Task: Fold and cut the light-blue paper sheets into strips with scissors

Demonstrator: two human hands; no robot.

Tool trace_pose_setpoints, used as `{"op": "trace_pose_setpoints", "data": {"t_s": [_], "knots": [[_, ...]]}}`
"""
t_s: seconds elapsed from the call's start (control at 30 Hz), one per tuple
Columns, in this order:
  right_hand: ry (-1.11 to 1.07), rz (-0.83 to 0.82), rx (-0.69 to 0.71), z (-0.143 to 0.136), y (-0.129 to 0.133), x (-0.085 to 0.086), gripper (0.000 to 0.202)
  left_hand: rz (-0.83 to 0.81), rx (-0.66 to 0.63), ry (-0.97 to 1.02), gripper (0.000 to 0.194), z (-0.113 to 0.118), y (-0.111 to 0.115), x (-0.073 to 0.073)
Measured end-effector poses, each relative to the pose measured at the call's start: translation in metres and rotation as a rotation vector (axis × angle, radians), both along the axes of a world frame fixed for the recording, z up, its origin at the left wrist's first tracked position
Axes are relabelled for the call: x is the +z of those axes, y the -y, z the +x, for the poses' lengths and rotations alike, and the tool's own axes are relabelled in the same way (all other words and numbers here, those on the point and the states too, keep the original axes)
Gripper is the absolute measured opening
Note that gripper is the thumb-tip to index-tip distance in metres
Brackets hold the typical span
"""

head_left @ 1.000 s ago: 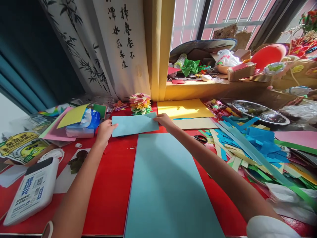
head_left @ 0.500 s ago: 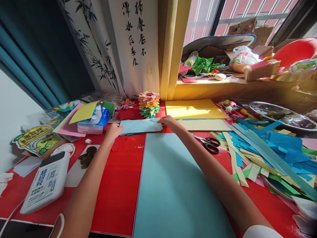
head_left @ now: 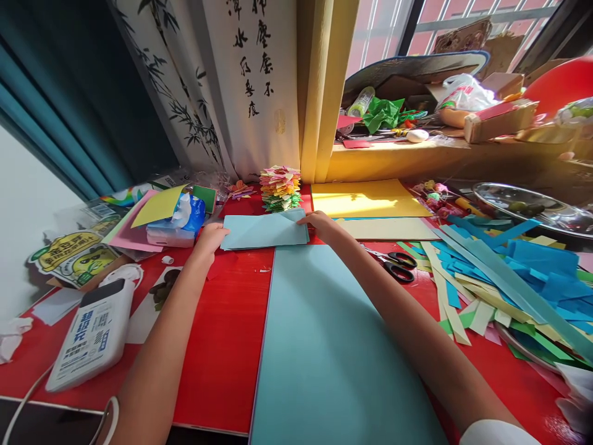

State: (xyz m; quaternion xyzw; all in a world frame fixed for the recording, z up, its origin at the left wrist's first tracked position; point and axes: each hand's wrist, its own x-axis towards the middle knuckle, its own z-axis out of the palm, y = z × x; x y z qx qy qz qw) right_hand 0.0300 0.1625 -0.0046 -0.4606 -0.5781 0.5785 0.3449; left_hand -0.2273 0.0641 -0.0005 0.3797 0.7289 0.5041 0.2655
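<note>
A stack of pale blue paper pieces (head_left: 262,231) lies across the far part of the red table. My left hand (head_left: 213,237) pinches its left end, fingers closed on the edge. At the other end my right hand (head_left: 322,224) grips the upper right corner, where the top sheet lifts and creases a little. Below the stack, a large light blue sheet (head_left: 319,334) reaches toward me under my right forearm. Just behind stands a tower of folded coloured paper (head_left: 280,188), pink at the top and green at the bottom. Black-handled scissors (head_left: 396,264) rest right of my right forearm.
Yellow paper (head_left: 365,198) and a cream sheet (head_left: 391,228) lie at the back. Loose paper strips (head_left: 500,278) cover the right side, near a metal tray (head_left: 546,213). On the left are a tissue pack (head_left: 178,225) and a white power bank (head_left: 92,337) with a cable.
The paper stack now lies flatter and shows more of its top face, its edges more even. My hands keep hold of both ends. The view has shifted slightly.
</note>
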Motion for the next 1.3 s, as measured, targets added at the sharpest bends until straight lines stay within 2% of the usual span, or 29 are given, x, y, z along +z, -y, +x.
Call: {"op": "trace_pose_setpoints", "data": {"t_s": [0.1, 0.23, 0.33, 0.4, 0.47, 0.53, 0.63, 0.73, 0.8, 0.87, 0.97, 1.07, 1.17, 1.3], "knots": [[-0.101, -0.024, 0.081, 0.000, 0.003, 0.004, 0.008, 0.084, 0.017, 0.056, 0.012, 0.000, 0.002, 0.004], [-0.225, 0.018, 0.114, 0.000, 0.009, 0.018, 0.009, 0.268, 0.050, 0.140, 0.015, 0.003, 0.005, 0.017], [-0.319, 0.086, 0.152, 0.002, 0.014, 0.041, 0.011, 0.440, 0.033, 0.215, 0.015, 0.010, 0.007, 0.030], [-0.397, 0.165, 0.225, 0.009, 0.019, 0.060, 0.014, 0.542, -0.008, 0.260, 0.017, 0.019, 0.008, 0.038], [-0.431, 0.257, 0.296, 0.024, 0.026, 0.076, 0.018, 0.607, -0.082, 0.315, 0.017, 0.032, 0.010, 0.043], [-0.405, 0.308, 0.325, 0.047, 0.036, 0.084, 0.021, 0.627, -0.166, 0.374, 0.017, 0.047, 0.013, 0.045], [-0.346, 0.323, 0.287, 0.087, 0.054, 0.072, 0.024, 0.580, -0.266, 0.414, 0.014, 0.072, 0.017, 0.041], [-0.230, 0.226, 0.190, 0.118, 0.071, 0.041, 0.031, 0.417, -0.464, 0.368, 0.018, 0.092, 0.022, 0.035], [-0.217, 0.165, 0.152, 0.129, 0.082, 0.021, 0.037, 0.306, -0.575, 0.298, 0.025, 0.100, 0.025, 0.031], [-0.259, 0.106, 0.136, 0.131, 0.091, 0.008, 0.040, 0.266, -0.589, 0.242, 0.028, 0.104, 0.026, 0.026], [-0.350, 0.072, 0.199, 0.127, 0.101, 0.003, 0.042, 0.273, -0.532, 0.225, 0.032, 0.104, 0.024, 0.022], [-0.389, 0.173, 0.243, 0.124, 0.105, 0.006, 0.047, 0.295, -0.491, 0.260, 0.035, 0.105, 0.022, 0.022], [-0.322, 0.232, 0.170, 0.124, 0.105, 0.007, 0.045, 0.326, -0.483, 0.301, 0.035, 0.110, 0.023, 0.024], [-0.208, 0.341, 0.042, 0.128, 0.103, 0.004, 0.032, 0.371, -0.518, 0.306, 0.032, 0.117, 0.026, 0.026]]}}
